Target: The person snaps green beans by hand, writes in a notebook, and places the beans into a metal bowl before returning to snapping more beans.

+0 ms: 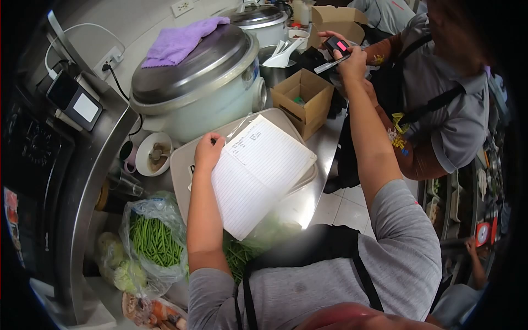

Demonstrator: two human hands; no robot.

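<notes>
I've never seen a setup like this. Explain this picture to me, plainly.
There is no machine here: you see a person's own two bare hands. The only view comes from a camera worn on that person's head, looking forward and down.

The left hand rests at the edge of an open notebook, which lies on a beige tray. The right hand reaches out to a small dark device. Another person's hand is there too, so I cannot tell who carries its weight.

Around the tray are a large pot with a purple cloth on its lid, an open cardboard box and a plastic bag of green beans.
</notes>
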